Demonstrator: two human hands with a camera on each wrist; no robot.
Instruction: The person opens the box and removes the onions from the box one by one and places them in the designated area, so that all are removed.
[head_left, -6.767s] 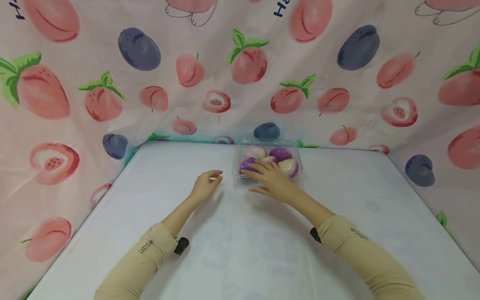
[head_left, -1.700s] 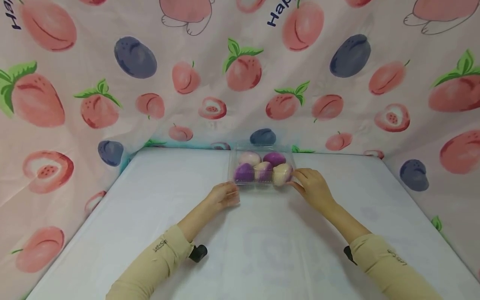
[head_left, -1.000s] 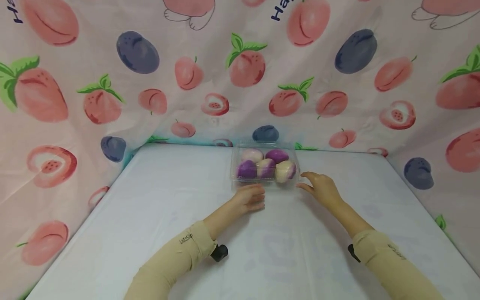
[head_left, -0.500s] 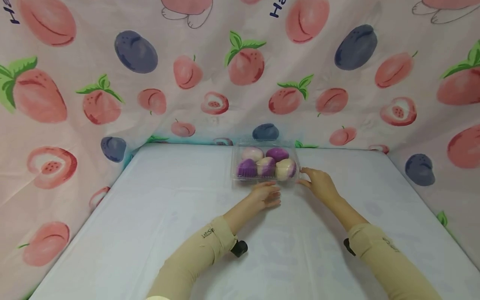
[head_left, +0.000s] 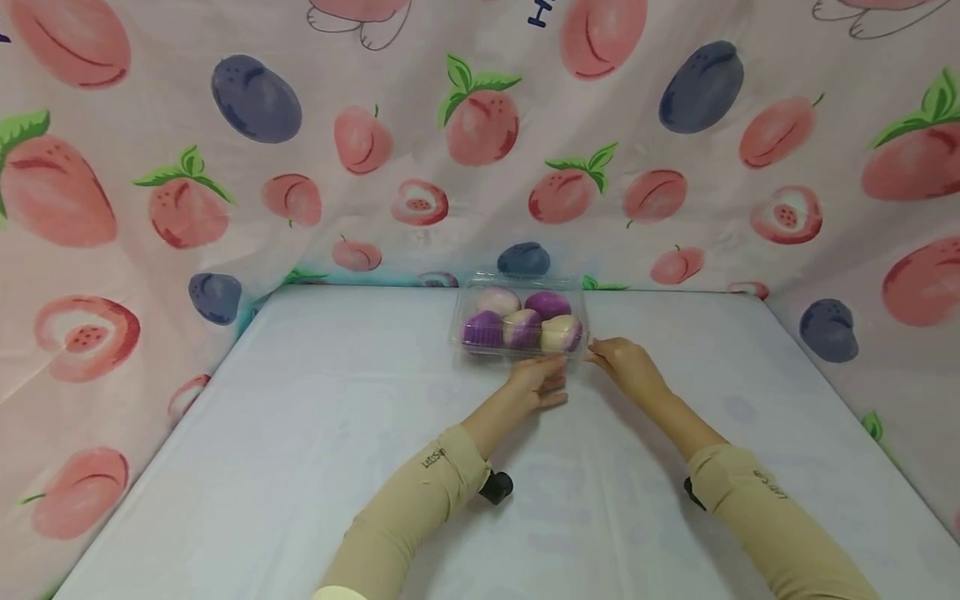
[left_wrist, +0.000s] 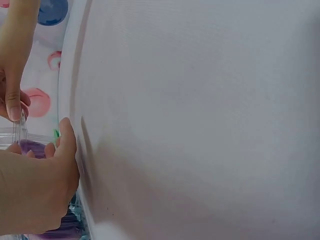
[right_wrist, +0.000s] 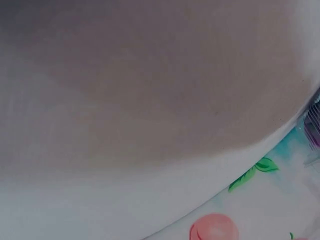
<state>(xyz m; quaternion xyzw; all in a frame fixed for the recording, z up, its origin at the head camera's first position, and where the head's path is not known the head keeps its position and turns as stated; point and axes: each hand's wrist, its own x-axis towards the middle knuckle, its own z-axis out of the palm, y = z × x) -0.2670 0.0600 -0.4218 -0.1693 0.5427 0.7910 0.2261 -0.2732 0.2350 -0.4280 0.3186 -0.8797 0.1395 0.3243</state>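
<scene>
A clear plastic clamshell box lies at the back of the table, holding several rounded purple and cream pieces. At its front right corner, my right hand pinches the clear rim between thumb and fingers; the left wrist view shows this pinch close up. My left hand is held just in front of the box's front edge, its fingers loosely extended toward the right corner. In the left wrist view, the left hand overlaps part of the box. The right wrist view catches only a ribbed side of the box.
A white cloth covers the table. Behind and at both sides hangs a pink curtain printed with fruit, meeting the table's back edge close behind the box. Black wrist cameras sit under both sleeves.
My right hand has gone from over the box to its front right corner and now pinches the rim. My left hand has slid rightward along the front edge. The box has hardly moved.
</scene>
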